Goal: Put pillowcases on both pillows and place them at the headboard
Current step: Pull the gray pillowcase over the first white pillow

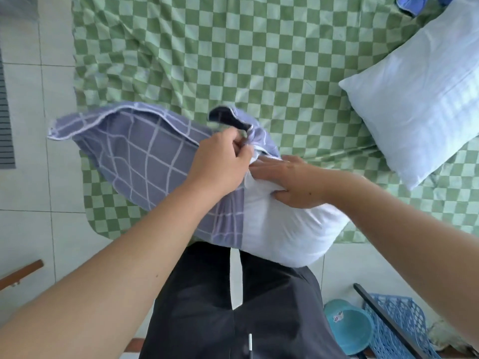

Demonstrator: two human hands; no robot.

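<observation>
First pillow [282, 229] half cased. Left hand [220, 161] pinches pillowcase [134, 156] hem; right hand [287, 182] grasps pillow. Next: draw hem over exposed end.

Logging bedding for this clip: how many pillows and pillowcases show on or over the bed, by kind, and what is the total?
White pillows: 2, a bare pillow lying on the green checked sheet, and a held pillow half inside a case.
Purple grid pillowcases: 1, the pillowcase pinched by the left hand; the right hand presses the held pillow.
Total: 3
</observation>
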